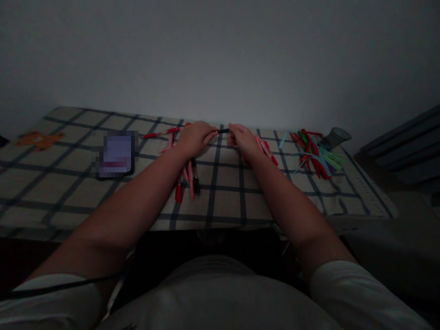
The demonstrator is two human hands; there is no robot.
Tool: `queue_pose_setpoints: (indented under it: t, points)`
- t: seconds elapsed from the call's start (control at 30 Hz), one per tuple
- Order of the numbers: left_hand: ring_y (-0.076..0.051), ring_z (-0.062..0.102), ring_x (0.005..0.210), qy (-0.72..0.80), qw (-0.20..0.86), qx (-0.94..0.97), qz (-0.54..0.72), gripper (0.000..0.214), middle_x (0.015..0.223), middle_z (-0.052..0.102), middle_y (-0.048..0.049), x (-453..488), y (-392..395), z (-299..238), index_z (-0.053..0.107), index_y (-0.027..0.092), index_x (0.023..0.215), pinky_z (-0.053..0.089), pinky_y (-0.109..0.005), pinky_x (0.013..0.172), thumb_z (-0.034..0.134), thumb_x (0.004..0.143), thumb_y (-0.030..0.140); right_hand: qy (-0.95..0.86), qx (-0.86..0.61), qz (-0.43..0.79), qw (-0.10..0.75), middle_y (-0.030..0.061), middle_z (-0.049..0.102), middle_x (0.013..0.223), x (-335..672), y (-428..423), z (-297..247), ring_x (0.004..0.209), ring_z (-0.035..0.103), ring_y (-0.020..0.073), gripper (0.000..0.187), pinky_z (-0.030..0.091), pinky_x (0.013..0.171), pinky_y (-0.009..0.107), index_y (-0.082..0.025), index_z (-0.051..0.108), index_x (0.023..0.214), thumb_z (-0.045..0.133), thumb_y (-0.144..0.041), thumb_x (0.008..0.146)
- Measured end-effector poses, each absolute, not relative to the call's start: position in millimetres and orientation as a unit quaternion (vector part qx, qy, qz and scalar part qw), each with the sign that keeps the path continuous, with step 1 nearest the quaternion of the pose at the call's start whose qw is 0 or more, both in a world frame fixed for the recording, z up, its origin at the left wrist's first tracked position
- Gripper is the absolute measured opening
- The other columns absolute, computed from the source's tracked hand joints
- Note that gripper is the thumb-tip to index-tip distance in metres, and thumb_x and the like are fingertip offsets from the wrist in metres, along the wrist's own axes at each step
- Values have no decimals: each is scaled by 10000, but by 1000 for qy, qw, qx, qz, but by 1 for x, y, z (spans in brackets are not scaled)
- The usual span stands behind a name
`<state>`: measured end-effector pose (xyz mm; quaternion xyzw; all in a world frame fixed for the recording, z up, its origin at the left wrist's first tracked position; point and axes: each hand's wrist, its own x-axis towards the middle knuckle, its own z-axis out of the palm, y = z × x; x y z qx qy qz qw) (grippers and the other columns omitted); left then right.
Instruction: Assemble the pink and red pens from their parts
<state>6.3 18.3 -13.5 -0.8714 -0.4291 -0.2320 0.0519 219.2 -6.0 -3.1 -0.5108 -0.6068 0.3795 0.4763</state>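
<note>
A black pen (223, 131) is stretched level between my two hands, above the checked tablecloth. My left hand (194, 139) pinches its left end, and my right hand (242, 139) has its fingers closed around the right end. Beneath and beside the left hand lie several pink, red and black pens (191, 181), partly covered by the hand and forearm. A red pen (154, 134) points out to the left of them. Close to my right wrist, some pink and red pens (264, 145) lie in a small group, partly hidden.
On the left rest an orange bear-shaped piece (40, 140) and a phone (117, 153) with a blurred-out screen. At the right, a heap of colourful strips (316, 158) lies beside a tipped clear cup (337, 136). A wall (220, 59) stands behind the table.
</note>
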Motion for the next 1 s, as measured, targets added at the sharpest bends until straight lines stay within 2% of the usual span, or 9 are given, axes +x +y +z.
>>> queue_pose_setpoints:
  t: [0.2, 0.43, 0.8, 1.0]
  points:
    - [-294, 750, 1283, -438, 66, -868, -223, 408, 1315, 853, -112, 6, 17, -12, 840, 241, 1382, 546, -386, 1051, 499, 1193, 361, -631, -514, 353, 461, -40, 560, 573, 223, -3, -6, 595, 537, 127, 574, 438, 643, 242, -251, 530, 691, 639, -550, 1168]
    - [-331, 742, 1320, -445, 58, -864, -228, 420, 1343, 850, -142, 8, 15, -10, 846, 202, 1395, 548, -428, 1075, 515, 1187, 355, -645, -508, 341, 458, -35, 559, 583, 227, 2, -10, 594, 535, 132, 608, 436, 651, 260, -252, 534, 656, 642, -575, 1159]
    - [-324, 741, 1264, -428, 64, -862, -266, 378, 1303, 863, -119, 3, 19, -15, 856, 230, 1353, 553, -431, 1063, 556, 1166, 364, -633, -517, 346, 461, -41, 553, 569, 225, 0, -9, 584, 527, 124, 593, 433, 639, 242, -249, 534, 668, 635, -558, 1164]
    - [-300, 727, 1212, -415, 56, -857, -301, 283, 1255, 866, -98, 1, 20, -17, 849, 253, 1277, 550, -424, 1064, 636, 1116, 350, -610, -530, 360, 466, -35, 550, 563, 221, -8, -4, 577, 534, 133, 628, 449, 622, 257, -261, 509, 671, 676, -669, 1118]
